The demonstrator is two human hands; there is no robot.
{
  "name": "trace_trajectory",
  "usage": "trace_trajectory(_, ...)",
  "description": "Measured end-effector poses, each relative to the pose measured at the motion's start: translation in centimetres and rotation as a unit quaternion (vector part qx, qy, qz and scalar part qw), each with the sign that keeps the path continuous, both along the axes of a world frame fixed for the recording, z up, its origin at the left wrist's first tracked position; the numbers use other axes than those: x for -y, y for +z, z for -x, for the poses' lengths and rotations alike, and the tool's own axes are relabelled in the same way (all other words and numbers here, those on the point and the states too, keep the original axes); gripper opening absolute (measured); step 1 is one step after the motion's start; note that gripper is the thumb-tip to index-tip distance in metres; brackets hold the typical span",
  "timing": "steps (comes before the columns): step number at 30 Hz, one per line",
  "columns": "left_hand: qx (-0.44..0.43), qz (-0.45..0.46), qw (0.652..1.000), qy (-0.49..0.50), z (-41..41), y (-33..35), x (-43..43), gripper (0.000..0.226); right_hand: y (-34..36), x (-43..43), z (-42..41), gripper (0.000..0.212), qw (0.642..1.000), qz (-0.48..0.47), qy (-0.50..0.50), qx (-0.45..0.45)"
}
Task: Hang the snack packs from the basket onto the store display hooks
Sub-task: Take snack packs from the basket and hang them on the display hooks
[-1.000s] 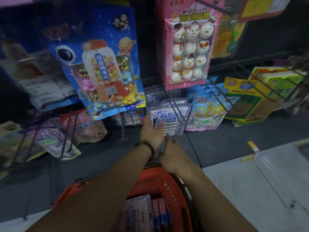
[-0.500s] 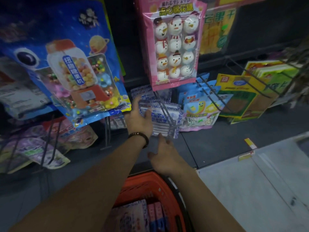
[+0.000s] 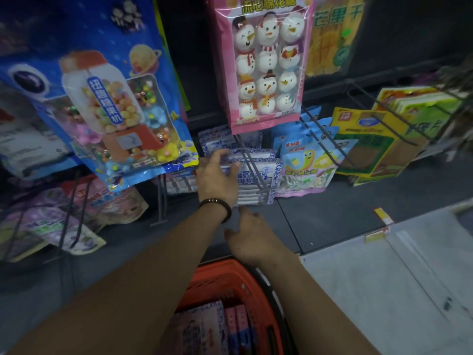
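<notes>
While the orange basket sits nearest, low in view with more blue-and-white and pink packs standing in it, the right hand hangs just above its rim, fingers loosely spread and holding nothing. Further out, the left hand, a dark bracelet at its wrist, curls over the upper left edge of the blue-and-white snack pack, thumb under and fingers on top, a light grip rather than a pinch. That pack hangs on the double-wire display hook, in front of others of its kind. It looks light, thin and floppy, a glossy film that may slip; taking it by the stiffer top seam near the hang hole should steer it best. Beside it hang a marshmallow pack and yellow-green packs; above, a pink snowman pack and a blue candy-machine pack. Below is a dark grey shelf base, then pale floor. The aisle is dim.
</notes>
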State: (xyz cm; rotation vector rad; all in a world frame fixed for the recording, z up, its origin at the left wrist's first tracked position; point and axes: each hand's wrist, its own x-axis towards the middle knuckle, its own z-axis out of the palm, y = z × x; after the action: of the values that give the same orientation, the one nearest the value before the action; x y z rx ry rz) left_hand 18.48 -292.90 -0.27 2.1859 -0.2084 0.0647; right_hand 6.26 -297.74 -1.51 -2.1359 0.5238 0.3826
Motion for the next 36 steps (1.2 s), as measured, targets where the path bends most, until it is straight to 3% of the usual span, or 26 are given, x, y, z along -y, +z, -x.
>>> trace_trajectory(4,-0.074,0.048,0.996,0.034,3.2,-0.2,-2.8,0.053,0.2,-0.3,0.0,0.057,0.999,0.042,0.011,0.018)
trace_trajectory(6,-0.108,0.020,0.994,0.027,5.6,-1.3,-5.8,0.044,0.4,-0.7,0.2,0.050,0.997,0.071,0.032,0.009)
trace_trajectory(9,-0.175,-0.061,0.981,-0.061,9.0,-2.8,-12.0,0.030,0.0,-2.4,0.8,0.036,0.992,0.094,0.079,-0.007)
trace_trajectory(14,-0.210,-0.245,0.910,-0.259,12.7,-1.0,-24.0,0.017,-3.0,-8.1,3.0,0.033,0.967,0.116,0.210,-0.081)
trace_trajectory(19,-0.242,-0.393,0.809,-0.364,14.1,-1.2,-33.2,0.030,-8.5,-13.1,5.1,0.042,0.930,0.133,0.284,-0.192)
trace_trajectory(25,-0.270,-0.356,0.778,-0.441,13.9,-3.0,-33.6,0.034,-15.1,-15.3,8.0,0.051,0.937,0.123,0.186,-0.269)
trace_trajectory(28,-0.263,-0.311,0.793,-0.452,13.2,-4.0,-33.1,0.040,-18.2,-16.4,9.8,0.051,0.940,0.085,0.109,-0.311)
trace_trajectory(33,-0.280,-0.378,0.749,-0.467,11.7,-3.2,-32.9,0.030,-23.7,-17.7,11.9,0.074,0.948,0.024,-0.012,-0.318)
trace_trajectory(36,-0.282,-0.390,0.762,-0.433,10.9,-3.0,-32.3,0.030,-23.3,-18.6,11.7,0.068,0.949,0.002,-0.087,-0.302)
